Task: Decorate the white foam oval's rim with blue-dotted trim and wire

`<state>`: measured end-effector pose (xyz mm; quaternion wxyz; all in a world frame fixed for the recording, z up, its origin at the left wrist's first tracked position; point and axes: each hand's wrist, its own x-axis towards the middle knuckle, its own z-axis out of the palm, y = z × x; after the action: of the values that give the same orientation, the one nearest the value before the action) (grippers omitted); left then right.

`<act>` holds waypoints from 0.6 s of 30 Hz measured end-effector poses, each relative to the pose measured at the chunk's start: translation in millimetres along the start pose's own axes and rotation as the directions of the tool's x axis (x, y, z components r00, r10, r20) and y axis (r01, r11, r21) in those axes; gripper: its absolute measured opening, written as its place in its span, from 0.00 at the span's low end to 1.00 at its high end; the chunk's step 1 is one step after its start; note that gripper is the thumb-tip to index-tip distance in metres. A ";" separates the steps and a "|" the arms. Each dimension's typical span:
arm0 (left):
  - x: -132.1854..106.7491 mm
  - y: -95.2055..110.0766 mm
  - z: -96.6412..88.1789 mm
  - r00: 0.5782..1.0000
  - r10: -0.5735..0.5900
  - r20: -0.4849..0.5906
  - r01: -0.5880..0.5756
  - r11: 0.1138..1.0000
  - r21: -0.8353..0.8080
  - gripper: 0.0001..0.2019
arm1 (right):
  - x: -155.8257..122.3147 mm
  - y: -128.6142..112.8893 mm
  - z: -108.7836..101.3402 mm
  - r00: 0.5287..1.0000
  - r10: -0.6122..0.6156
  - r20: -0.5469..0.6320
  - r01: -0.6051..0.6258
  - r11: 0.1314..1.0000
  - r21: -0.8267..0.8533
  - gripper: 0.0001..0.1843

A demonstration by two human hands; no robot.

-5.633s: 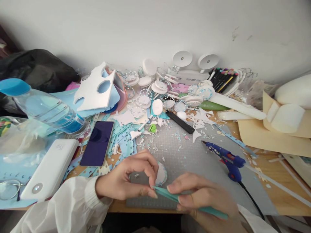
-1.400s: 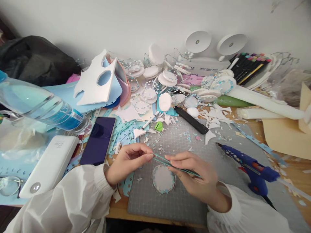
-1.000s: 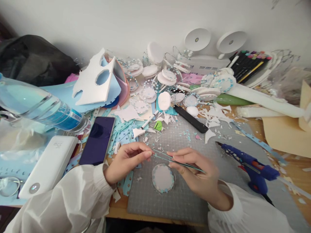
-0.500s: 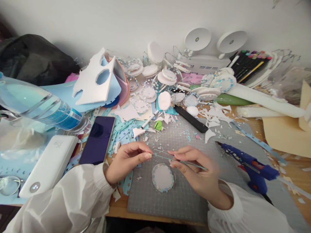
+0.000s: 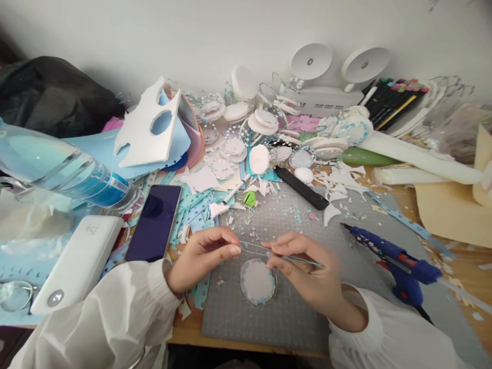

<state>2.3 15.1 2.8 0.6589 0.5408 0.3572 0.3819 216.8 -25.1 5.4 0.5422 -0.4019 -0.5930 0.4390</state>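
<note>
Two thin blue-green strands [image 5: 254,251] run between the left hand [image 5: 203,258] and the right hand [image 5: 312,274], a little below the centre of the frame, above the grey cutting mat [image 5: 230,323]; whether they are one folded strip or a pair, I cannot tell from where I stand; both hands are pinching, the left at the strands' left end, the right partway along, with a tail running back past its thumb; their long axis goes across the frame, dipping slightly to the lower right. A round white disc [image 5: 258,282] with blue flecks at its edge lies on the mat just below them; neither hand touches it. As I judge it, the step in hand is fine finger-work on the strands; the next move calls for a light, steady pinch and no creasing.
</note>
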 end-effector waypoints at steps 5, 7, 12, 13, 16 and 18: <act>0.1 1.6 0.1 1.000 0.011 0.000 -0.011 1.000 0.015 0.11 | 2.3 -0.5 3.0 0.990 0.140 -0.031 -0.137 0.986 0.100 0.02; 0.4 2.5 0.5 1.000 0.011 0.002 -0.011 1.000 0.022 0.12 | 2.7 0.0 3.5 0.988 0.151 -0.038 -0.145 0.983 0.113 0.02; 0.5 3.5 1.3 1.000 0.001 -0.001 -0.001 1.000 0.019 0.12 | 1.1 0.8 4.0 0.991 0.129 -0.044 -0.123 0.986 0.108 0.02; 0.4 3.4 1.3 1.000 0.001 -0.002 -0.001 1.000 0.021 0.12 | 0.6 0.9 4.2 0.992 0.120 -0.047 -0.115 0.988 0.099 0.02; 0.3 2.4 1.3 1.000 0.005 -0.013 -0.005 1.000 0.027 0.13 | -0.9 0.6 4.3 0.995 0.084 -0.060 -0.080 0.995 0.062 0.03; 0.2 1.7 1.4 1.000 0.004 -0.014 -0.003 1.000 0.029 0.13 | -1.4 0.1 4.0 0.996 0.061 -0.070 -0.058 0.997 0.042 0.05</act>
<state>3.4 14.9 4.7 0.6477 0.5482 0.3663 0.3817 213.0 -26.7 4.7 0.5574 -0.4240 -0.5524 0.4521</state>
